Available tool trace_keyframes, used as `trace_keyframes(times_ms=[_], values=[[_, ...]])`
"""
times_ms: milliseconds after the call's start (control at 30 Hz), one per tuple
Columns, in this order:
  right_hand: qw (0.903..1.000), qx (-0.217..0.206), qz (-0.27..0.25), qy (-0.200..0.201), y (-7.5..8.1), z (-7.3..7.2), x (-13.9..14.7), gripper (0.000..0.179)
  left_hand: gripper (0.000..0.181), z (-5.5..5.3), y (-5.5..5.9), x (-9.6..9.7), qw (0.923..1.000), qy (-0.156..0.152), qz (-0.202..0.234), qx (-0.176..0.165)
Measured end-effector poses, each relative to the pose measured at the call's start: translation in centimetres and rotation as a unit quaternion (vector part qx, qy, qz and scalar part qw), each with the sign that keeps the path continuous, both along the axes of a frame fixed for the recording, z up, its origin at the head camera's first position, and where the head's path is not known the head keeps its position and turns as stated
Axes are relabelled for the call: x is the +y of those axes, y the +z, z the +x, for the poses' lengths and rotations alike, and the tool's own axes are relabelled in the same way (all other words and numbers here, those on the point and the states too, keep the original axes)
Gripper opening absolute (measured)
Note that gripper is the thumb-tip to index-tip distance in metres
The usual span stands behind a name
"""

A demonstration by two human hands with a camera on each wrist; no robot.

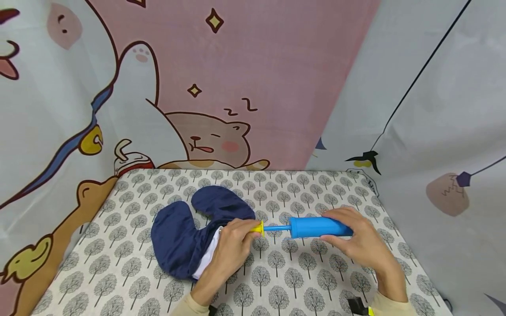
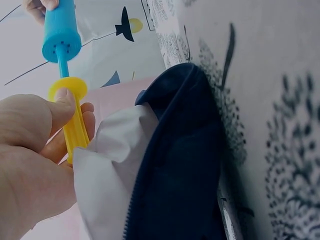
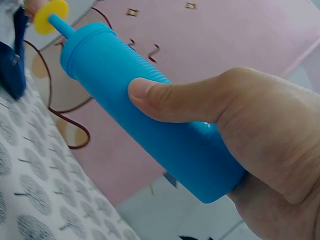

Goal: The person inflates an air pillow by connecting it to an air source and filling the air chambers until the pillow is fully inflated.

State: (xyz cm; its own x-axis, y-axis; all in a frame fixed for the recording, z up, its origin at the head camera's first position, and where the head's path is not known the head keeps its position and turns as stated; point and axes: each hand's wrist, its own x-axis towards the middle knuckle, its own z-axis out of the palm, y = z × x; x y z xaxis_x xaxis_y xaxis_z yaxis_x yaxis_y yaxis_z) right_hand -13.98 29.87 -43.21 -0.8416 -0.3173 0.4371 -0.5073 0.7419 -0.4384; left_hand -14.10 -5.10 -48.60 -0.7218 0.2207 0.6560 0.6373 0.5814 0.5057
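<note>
My left hand (image 1: 234,245) pinches the yellow ridged end piece (image 2: 76,122) of a blue hand pump (image 1: 316,227), just behind its round flange. A thin blue rod (image 1: 276,228) shows between that flange and the barrel. Thumb on one side and fingers on the other, my right hand (image 1: 361,239) grips the barrel near its far end. Left of the pump lies a navy U-shaped neck pillow (image 1: 178,245), its zipped cover open. White inner material (image 2: 112,150) comes out of the opening, right at the tip of the yellow piece, where the join is hidden.
A white cloth with grey tree prints (image 1: 276,276) covers the table. Behind it hangs a pink curtain (image 1: 284,87) with cartoon animals, and pale printed sheets (image 1: 446,109) enclose the sides.
</note>
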Motion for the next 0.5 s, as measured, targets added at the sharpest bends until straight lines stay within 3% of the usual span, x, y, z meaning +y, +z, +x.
trace_keyframes(times_ms=[267,500], values=[[0.9983,-0.043,-0.015,-0.037,0.4,0.4,2.0,0.057,0.033,-0.1,0.0,-0.3,0.9999,0.003,0.005,0.011],[1.0000,0.001,-0.006,-0.001,0.0,0.1,0.1,0.058,0.031,0.0,0.1,-0.3,0.9999,-0.002,0.012,0.006]])
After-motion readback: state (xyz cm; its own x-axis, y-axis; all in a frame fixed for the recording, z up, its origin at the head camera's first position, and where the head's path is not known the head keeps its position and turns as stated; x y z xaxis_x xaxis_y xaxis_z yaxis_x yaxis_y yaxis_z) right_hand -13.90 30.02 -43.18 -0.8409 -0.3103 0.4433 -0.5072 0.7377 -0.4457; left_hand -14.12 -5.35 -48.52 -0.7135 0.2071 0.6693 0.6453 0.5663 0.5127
